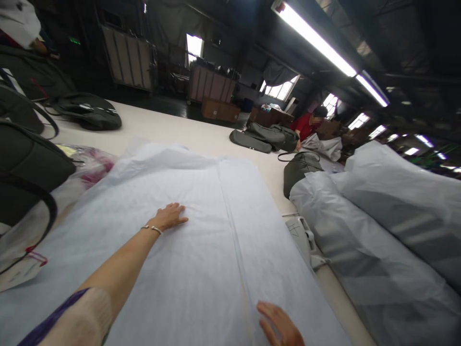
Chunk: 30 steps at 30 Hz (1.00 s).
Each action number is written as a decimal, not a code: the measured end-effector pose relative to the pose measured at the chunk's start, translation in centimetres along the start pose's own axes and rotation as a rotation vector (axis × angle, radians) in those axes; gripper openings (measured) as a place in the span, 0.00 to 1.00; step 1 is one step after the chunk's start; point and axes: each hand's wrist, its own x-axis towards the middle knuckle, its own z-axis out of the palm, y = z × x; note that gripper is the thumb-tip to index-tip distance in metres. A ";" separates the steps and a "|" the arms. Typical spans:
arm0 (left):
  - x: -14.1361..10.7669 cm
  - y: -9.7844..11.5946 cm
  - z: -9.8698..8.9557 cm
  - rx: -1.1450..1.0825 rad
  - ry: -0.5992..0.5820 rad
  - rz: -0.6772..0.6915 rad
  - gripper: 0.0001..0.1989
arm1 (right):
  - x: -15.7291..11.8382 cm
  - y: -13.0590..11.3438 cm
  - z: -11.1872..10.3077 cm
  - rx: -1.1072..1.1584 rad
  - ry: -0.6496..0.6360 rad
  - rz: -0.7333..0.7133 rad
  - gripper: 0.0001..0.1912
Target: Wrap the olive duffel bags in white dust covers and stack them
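A large sheet of thin, pale bluish-white wrapping material point(194, 269) lies spread over the white table, with a long seam or fold running down its right part. On its middle rests my left hand point(170, 216), fingers stretched out and flat, a bracelet at the wrist. My right hand point(279, 324) is low in the view, right of the seam, slightly blurred, its fingers apart and holding nothing. Whether it touches the sheet I cannot tell.
Dark green bags point(29, 168) and a clear plastic bag point(93, 166) crowd the left. Plastic-wrapped bundles point(378, 250), a tape dispenser-like white tool point(302, 235) and a green bag point(300, 170) stand right. A person in red point(306, 124) works beyond, beside more bags point(266, 136).
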 end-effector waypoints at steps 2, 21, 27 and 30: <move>0.1 0.4 -0.4 -0.001 -0.005 -0.015 0.28 | 4.0 2.4 0.4 -0.013 0.079 0.057 0.13; -0.3 1.2 -0.2 -0.048 0.063 -0.082 0.25 | 12.9 10.0 9.7 -0.349 0.169 -0.056 0.18; -0.7 1.7 -0.4 -0.045 0.085 -0.095 0.24 | 15.0 9.6 7.7 -0.347 0.226 -0.262 0.16; -1.0 1.7 -0.7 -0.041 0.088 -0.097 0.24 | 15.1 8.8 8.5 -0.336 0.265 -0.362 0.14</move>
